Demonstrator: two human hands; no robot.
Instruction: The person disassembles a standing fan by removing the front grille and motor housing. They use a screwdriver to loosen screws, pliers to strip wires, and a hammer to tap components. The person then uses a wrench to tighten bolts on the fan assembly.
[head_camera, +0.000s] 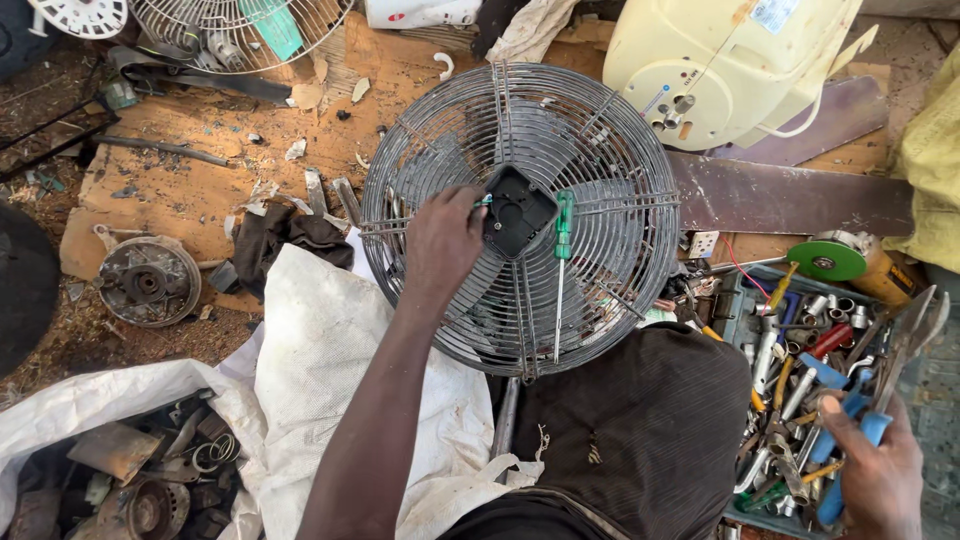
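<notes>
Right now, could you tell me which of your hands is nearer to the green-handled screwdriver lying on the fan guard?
Left. The left hand rests on the fan guard beside the green-handled screwdriver; the right hand holds blue-handled pliers over the tool tray.

The left hand (443, 240) covers part of the round wire fan guard (520, 220), and whatever small thing its fingers pinch is too tiny to tell. The guard's bars hide most of the fan blades behind them. At five o'clock, the right hand (880, 475) is cut off by the bottom edge. The toolbox (745, 300) there is so full that many tools bury each other. At twelve o'clock, the cream fan body (720, 60) runs off the top edge.
</notes>
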